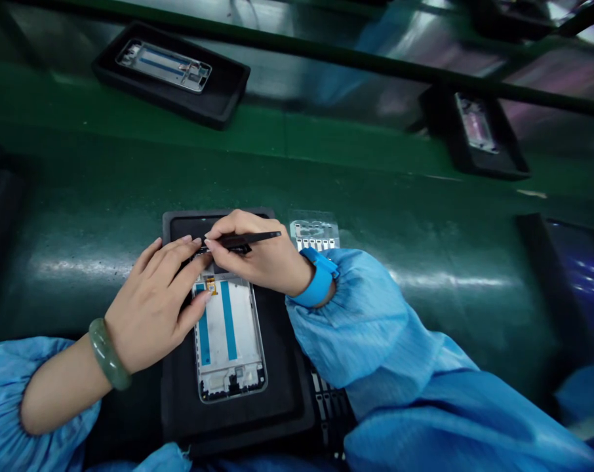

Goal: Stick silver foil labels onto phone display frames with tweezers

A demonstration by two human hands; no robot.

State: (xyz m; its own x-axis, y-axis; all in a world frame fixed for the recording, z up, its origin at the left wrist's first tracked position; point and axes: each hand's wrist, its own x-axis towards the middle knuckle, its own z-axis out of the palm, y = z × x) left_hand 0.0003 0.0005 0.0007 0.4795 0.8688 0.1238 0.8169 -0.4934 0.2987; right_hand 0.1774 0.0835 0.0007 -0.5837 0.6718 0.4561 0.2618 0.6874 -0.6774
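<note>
the thumb and first fingers of the right hand (pixel 265 259) pinch a thin black tool (pixel 248 239), perhaps tweezers. its working end is hidden close to the left hand (pixel 159 295), so i cannot tell what it touches. if the tool slips there, it could scratch the phone frame (pixel 216 334) or poke a finger, because both hands are crowded at one end.

the left hand lies over the top end of this frame, its thumb and fingers spread apart, not wrapped around anything. the left thumb is just beside an orange ribbon (pixel 211 286); a careless push could bend the ribbon or pull it loose.

below the hands, the frame lies flat in a black tray (pixel 290 416), with two blue strips (pixel 229 321) along it. if the left hand presses unevenly, i think the frame could turn slightly, and the tool would miss its place.

near the right wrist, which wears a blue band (pixel 321 275), a clear sheet (pixel 314 229) with small pieces lies on the green table (pixel 105 196). the loose right sleeve (pixel 366 314) is near, and by brushing it could drag this sheet. farther away, a second tray (pixel 228 78) holds another frame, well apart from the hands.
</note>
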